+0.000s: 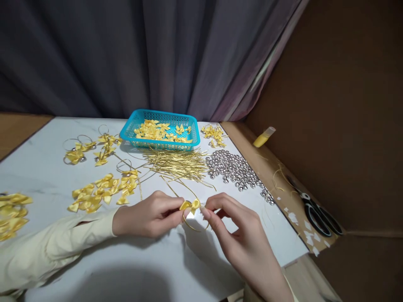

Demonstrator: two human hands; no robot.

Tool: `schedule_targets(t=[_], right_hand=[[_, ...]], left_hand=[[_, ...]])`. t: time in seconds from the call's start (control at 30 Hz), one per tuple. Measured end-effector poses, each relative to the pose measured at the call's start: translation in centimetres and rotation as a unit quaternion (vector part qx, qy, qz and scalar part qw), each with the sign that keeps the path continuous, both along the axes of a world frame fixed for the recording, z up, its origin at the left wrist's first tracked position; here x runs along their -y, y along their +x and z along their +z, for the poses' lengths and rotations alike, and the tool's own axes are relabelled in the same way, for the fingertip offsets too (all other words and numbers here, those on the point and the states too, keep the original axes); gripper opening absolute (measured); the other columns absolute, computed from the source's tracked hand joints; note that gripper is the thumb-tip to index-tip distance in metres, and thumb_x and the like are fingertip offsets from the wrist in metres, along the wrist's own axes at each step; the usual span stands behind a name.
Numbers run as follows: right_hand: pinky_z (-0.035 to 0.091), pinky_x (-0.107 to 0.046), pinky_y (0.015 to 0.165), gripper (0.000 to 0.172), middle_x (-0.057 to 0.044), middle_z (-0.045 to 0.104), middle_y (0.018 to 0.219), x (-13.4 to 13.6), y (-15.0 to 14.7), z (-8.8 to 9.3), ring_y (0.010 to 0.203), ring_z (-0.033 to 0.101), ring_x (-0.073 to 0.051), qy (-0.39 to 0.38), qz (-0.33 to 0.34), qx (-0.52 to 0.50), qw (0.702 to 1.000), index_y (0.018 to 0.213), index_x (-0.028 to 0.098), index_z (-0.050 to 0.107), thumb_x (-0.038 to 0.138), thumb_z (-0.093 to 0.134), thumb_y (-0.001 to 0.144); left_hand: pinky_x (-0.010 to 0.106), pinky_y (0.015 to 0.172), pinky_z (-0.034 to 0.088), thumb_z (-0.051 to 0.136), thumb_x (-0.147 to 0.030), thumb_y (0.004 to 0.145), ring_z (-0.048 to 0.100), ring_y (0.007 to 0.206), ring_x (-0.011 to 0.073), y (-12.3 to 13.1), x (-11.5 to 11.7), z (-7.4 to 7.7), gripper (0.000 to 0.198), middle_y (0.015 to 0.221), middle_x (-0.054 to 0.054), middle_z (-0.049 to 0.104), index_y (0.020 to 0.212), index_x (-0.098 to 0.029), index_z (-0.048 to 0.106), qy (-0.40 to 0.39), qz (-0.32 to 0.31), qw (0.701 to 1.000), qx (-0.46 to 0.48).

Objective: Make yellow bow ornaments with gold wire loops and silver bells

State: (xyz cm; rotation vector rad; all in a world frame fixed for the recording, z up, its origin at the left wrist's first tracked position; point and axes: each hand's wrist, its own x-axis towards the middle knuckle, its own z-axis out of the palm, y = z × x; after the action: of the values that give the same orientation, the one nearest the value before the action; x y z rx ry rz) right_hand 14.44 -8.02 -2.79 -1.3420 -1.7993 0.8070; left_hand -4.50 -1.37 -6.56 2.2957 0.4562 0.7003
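Observation:
A small yellow ribbon bow (193, 205) is held over the white tabletop between my two hands. My left hand (159, 214) pinches the bow's left side between thumb and fingertips. A thin gold cord (190, 226) curves in a loop beneath the bow, and loose strands rise above it. My right hand (237, 224) has its thumb and forefinger closed at the bow's right edge, on what looks like the cord; its exact grip is partly hidden. Just beyond my hands lies a pile of gold cords (179, 163).
A blue basket (163, 146) of yellow bows stands at the back. Silver bells (233, 167) are heaped to the right. Yellow bows (100, 193) lie in groups on the left, some with cord loops. Scissors (317, 216) and a yellow glue bottle (263, 137) sit along the right edge.

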Motion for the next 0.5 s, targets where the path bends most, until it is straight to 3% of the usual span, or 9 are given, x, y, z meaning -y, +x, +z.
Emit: schedule_targets(t=[0.1,0.2,0.33,0.4,0.5], right_hand=[[0.04,-0.022,0.054,0.015,0.0,0.059,0.072,0.0,0.2,0.3,0.064,0.054,-0.011,-0.072,0.033,-0.015,0.997,0.074,0.017,0.057,0.02,0.05,0.087],[0.041,-0.021,0.054,0.014,0.0,0.059,0.074,-0.1,0.4,0.4,0.066,0.054,-0.01,-0.069,0.011,-0.016,0.997,0.075,0.018,0.058,0.022,0.052,0.087],[0.046,-0.022,0.062,0.01,-0.003,0.06,0.092,-0.8,0.8,0.3,0.08,0.056,-0.012,0.043,-0.03,-0.008,0.999,0.092,0.018,0.06,0.019,0.05,0.088],[0.047,-0.024,0.068,0.02,-0.006,0.058,0.105,-1.2,1.0,0.2,0.092,0.055,-0.014,0.095,-0.01,0.024,0.995,0.105,0.017,0.058,0.015,0.051,0.087],[0.046,-0.029,0.08,0.032,-0.008,0.057,0.111,-1.7,1.0,0.0,0.1,0.053,-0.017,0.159,0.057,0.066,0.983,0.114,0.015,0.056,0.01,0.056,0.082]], left_hand=[[0.022,0.043,0.023,0.039,-0.018,0.089,0.028,0.043,0.0065,0.1,0.1,0.1,0.029,0.051,-0.007,0.029,0.06,-0.017,0.038,-0.029,0.017,0.999,-0.007],[0.02,0.043,0.027,0.04,-0.026,0.089,0.034,0.041,0.0062,0.2,0.0,0.3,0.031,0.047,-0.007,0.036,0.059,-0.017,0.042,-0.186,0.027,0.982,-0.009],[0.018,0.034,0.023,0.043,-0.033,0.087,0.03,0.031,0.0059,0.3,-0.6,0.6,0.029,0.04,-0.007,0.041,0.065,-0.016,0.049,-0.5,-0.003,0.866,0.028],[0.018,0.032,0.019,0.045,-0.031,0.085,0.025,0.028,0.0053,0.4,-0.9,1.0,0.03,0.036,-0.007,0.039,0.06,-0.016,0.05,-0.575,-0.004,0.816,0.055],[0.017,0.033,0.018,0.044,-0.026,0.084,0.019,0.027,0.0049,0.4,-1.1,1.6,0.032,0.03,-0.007,0.033,0.055,-0.015,0.05,-0.635,0.005,0.768,0.079]])
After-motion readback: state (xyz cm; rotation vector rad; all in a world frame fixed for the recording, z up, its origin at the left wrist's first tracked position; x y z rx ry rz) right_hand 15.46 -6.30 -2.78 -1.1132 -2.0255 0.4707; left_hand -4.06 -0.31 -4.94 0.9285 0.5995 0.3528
